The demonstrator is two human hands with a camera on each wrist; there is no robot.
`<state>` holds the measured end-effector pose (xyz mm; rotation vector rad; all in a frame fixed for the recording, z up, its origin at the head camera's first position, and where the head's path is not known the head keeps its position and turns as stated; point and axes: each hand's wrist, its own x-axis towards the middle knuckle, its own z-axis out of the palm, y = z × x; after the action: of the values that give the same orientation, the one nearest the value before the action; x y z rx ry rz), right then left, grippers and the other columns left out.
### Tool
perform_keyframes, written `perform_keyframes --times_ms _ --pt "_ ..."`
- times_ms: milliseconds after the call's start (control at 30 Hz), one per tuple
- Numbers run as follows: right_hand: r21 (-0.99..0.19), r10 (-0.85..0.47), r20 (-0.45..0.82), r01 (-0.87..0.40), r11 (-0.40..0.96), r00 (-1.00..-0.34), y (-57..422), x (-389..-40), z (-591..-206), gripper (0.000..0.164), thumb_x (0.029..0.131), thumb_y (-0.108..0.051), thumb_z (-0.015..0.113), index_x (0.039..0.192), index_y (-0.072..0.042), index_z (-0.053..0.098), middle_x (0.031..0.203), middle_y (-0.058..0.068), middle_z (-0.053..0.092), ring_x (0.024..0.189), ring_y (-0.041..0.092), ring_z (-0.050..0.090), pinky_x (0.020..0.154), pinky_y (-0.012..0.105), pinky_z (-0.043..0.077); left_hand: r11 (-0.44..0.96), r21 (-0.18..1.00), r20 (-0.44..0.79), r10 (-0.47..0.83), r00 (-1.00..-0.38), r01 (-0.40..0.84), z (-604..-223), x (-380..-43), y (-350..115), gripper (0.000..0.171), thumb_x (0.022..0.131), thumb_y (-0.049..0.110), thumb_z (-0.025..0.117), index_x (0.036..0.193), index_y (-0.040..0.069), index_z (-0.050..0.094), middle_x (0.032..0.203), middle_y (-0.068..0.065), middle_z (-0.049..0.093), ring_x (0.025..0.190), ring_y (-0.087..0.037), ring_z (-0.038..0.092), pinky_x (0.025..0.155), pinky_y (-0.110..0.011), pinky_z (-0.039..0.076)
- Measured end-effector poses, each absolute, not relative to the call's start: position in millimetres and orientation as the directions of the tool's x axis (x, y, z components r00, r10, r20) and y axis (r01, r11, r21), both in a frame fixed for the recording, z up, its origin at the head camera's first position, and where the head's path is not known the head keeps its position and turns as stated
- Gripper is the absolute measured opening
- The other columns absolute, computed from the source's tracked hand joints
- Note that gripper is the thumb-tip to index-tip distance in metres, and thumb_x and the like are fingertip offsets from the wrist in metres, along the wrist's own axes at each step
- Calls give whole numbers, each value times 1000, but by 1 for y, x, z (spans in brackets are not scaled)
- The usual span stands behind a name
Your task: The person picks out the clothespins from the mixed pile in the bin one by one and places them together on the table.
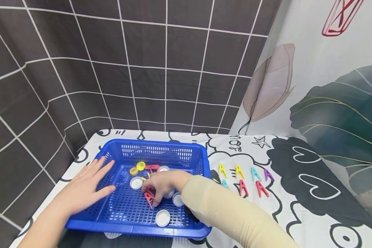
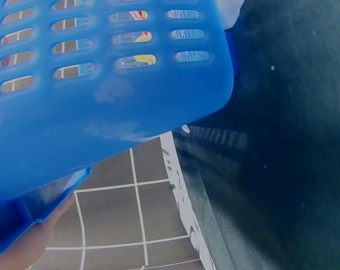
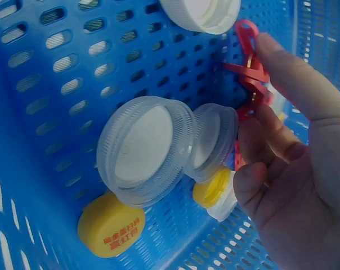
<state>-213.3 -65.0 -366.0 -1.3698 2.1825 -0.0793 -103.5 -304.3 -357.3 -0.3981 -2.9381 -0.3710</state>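
A blue plastic basket holds bottle caps and clothespins. Inside it my right hand pinches a red clothespin between thumb and fingers, close to the basket floor. The right wrist view shows that red clothespin against the fingertips; part of it is hidden. Clear-and-white caps and a yellow cap lie beside the hand. My left hand, fingers spread and straight, lies at the basket's left rim. Only a sliver of the left hand shows in the left wrist view, against the rim.
Right of the basket, on the patterned cloth, lie several clothespins in two rows, including a yellow one, a purple one and a red one. A dark tiled-pattern curtain hangs behind. Another white cap sits near the basket's front wall.
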Motion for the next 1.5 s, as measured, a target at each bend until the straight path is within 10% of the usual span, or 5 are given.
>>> perform_keyframes --times_ms 667,1500 --pt "-179 -807 -461 -853 491 -369 -66 -207 -371 62 70 -26 83 124 -34 54 120 -1 48 105 9 48 86 29 45 936 218 194 235 -952 275 -359 -103 -303 73 88 46 58 145 8 34 148 -27 25 136 -45 18 112 -32 -9" --pt "-402 -846 -412 -766 502 -338 -61 -215 -342 64 74 -14 77 131 -19 48 102 -2 50 88 8 49 76 22 44 941 202 175 239 -955 272 -359 -104 -303 75 88 47 57 146 8 32 149 -27 23 137 -45 17 111 -33 -11"
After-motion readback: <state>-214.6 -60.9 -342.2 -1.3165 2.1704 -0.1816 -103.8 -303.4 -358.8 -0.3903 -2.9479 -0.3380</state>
